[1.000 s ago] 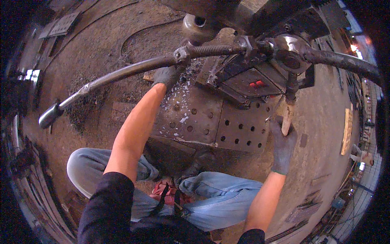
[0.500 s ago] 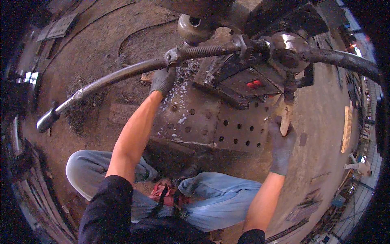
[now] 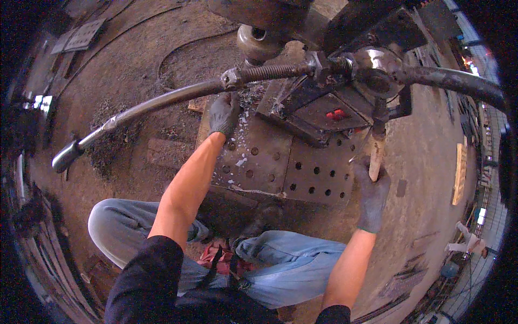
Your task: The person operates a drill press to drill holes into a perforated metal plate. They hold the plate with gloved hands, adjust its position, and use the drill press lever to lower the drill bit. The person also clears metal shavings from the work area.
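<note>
My left hand (image 3: 224,114), in a grey knit glove, reaches to just below the long metal lever bar (image 3: 178,98), beside pale scraps (image 3: 241,162) on the holed steel plate (image 3: 253,154). Its fingertips are partly hidden, and I cannot tell whether it holds anything. My right hand (image 3: 372,191), also gloved, is closed at the lower end of a pale wooden handle (image 3: 376,154) below the machine's upright threaded rod (image 3: 380,116). The handle overlaps the hand; a small shiny tip (image 3: 352,159) shows by its fingers. What they grip is unclear.
A dark steel die block (image 3: 324,116) with a red glow stands between my hands. The threaded bar and ring joint (image 3: 377,73) cross above them. Metal shavings (image 3: 108,140) lie at left. A yellowish wooden plank (image 3: 459,173) and another person (image 3: 468,242) are at far right.
My left hand has shifted slightly right, out from the left side of the plate. My right hand stays by the wooden handle, nearly unmoved. The person at far right has moved lower in view.
</note>
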Action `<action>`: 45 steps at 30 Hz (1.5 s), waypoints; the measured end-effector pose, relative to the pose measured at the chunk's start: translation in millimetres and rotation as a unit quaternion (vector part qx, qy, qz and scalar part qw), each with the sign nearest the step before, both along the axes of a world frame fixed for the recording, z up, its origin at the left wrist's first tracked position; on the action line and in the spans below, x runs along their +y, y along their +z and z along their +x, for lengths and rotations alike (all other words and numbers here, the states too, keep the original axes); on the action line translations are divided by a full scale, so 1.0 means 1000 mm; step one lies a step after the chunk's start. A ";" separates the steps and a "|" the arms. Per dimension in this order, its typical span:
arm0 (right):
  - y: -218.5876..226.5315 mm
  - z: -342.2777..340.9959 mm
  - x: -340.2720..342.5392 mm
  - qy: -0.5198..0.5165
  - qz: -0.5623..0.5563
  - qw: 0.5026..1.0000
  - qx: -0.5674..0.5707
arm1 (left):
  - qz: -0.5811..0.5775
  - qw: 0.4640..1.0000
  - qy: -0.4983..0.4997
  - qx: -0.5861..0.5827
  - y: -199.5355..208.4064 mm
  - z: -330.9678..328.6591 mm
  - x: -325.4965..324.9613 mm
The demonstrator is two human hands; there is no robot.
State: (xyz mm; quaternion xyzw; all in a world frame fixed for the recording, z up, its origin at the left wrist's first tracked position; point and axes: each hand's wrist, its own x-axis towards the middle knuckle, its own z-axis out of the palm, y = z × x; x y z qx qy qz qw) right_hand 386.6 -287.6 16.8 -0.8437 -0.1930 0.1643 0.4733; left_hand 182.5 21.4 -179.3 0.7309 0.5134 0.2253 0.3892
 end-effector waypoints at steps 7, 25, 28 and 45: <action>0.004 -0.006 0.003 -0.001 -0.072 0.997 -0.043 | -0.136 0.981 0.004 -0.138 0.026 -0.020 -0.053; 0.028 -0.007 0.007 0.051 -0.169 0.984 0.030 | -0.299 0.902 -0.146 -0.276 0.149 0.084 -0.241; 0.026 -0.008 0.000 0.058 -0.146 0.987 -0.031 | -0.248 0.920 -0.144 -0.267 0.147 0.095 -0.242; 0.013 0.003 -0.006 0.051 -0.160 0.983 -0.068 | -0.185 0.964 -0.090 -0.171 0.114 0.032 -0.226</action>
